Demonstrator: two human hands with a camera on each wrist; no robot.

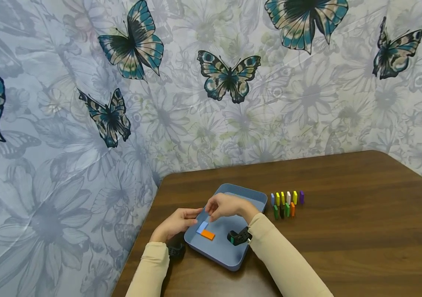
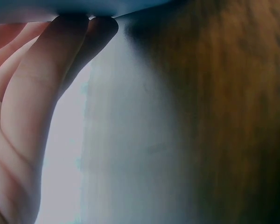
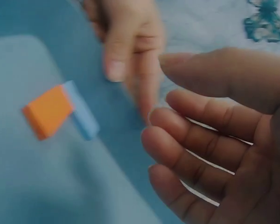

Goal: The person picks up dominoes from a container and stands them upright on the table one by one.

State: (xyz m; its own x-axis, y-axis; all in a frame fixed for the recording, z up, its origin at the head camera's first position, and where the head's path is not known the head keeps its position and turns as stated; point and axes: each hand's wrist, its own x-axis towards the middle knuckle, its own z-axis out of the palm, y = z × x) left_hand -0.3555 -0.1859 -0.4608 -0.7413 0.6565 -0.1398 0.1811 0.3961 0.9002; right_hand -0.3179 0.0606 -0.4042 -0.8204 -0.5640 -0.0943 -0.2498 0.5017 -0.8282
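A blue-grey tray (image 1: 229, 258) stands on the table. Inside it, near the left wall, a light blue block (image 1: 202, 227) and an orange block (image 1: 207, 234) lie against each other. My left hand (image 1: 177, 224) holds the tray's left side, its thumb at the rim and its fingers on the outside; the left wrist view shows those fingers touching the tray (image 2: 130, 5). Above the tray is my right hand (image 1: 227, 205), just beyond the two blocks. In the right wrist view, the right hand's fingers (image 3: 196, 140) are loosely bent, with nothing between them and the thumb.
Right of the tray, several small blocks stand upright in two rows: a back row with yellow blocks (image 1: 282, 198), blue, white and purple, and a front row with green blocks (image 1: 287, 209), black and orange. The brown wooden table (image 1: 344, 231) meets a butterfly-patterned wall (image 1: 181, 136).
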